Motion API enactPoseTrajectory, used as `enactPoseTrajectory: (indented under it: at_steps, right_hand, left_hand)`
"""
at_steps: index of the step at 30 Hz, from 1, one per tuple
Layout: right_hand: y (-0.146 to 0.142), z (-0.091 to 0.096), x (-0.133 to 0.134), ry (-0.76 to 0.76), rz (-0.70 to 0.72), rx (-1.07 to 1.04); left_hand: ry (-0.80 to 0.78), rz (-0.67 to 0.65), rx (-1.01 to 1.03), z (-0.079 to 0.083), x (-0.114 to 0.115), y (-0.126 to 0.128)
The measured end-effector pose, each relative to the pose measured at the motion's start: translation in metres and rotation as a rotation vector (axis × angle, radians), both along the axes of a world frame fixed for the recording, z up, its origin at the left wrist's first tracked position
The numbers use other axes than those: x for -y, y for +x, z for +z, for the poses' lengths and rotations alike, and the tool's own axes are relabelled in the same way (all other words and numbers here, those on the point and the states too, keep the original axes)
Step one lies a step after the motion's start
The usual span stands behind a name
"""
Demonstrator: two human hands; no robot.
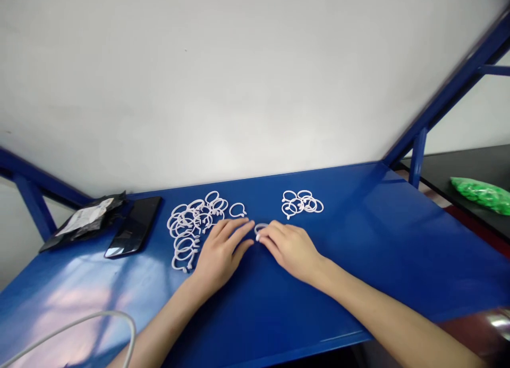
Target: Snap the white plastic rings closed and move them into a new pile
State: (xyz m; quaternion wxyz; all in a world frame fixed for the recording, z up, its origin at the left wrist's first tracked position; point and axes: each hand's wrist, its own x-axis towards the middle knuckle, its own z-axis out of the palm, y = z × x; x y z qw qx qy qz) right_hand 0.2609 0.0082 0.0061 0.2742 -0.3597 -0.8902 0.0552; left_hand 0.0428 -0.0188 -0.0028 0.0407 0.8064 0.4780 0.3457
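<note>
On the blue table (378,240), my left hand (223,251) and my right hand (289,247) meet fingertip to fingertip over one white plastic ring (261,229). Both hands pinch that ring between their fingers just above the tabletop. A large pile of white rings (193,222) lies beside my left hand, with a single ring (238,210) just beyond its fingers. A smaller cluster of white rings (302,203) lies beyond my right hand.
A black phone (133,232) and a black packet with a white label (85,219) lie at the table's left end. A white cable (79,325) curves across the near left corner. A green bag (480,193) rests on a dark table to the right. Blue frame struts (450,94) rise at both sides.
</note>
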Motion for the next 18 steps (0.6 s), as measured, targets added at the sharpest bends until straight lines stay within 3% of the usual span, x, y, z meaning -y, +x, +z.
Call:
enactPoseTrajectory:
  at_steps: [4,7,10,13,18]
  right_hand:
    - [0.018,0.004,-0.026,-0.001,-0.296,0.064]
    - [0.032,0.007,-0.038,-0.009,-0.47,0.156]
    - [0.036,0.011,-0.039,-0.021,-0.533,0.18]
    - [0.031,0.014,-0.029,-0.018,-0.446,0.106]
    - [0.011,0.01,0.003,-0.188,-0.006,-0.115]
  left_hand:
    - [0.009,0.127,-0.207,-0.015,-0.018,-0.015]
    - [-0.007,0.104,-0.228,-0.019,-0.02,-0.02]
    - [-0.014,0.038,-0.226,-0.013,-0.016,-0.021]
    - [-0.043,-0.058,-0.188,-0.007,-0.008,-0.017]
    - [-0.219,-0.143,0.104,0.006,0.011,0.0]
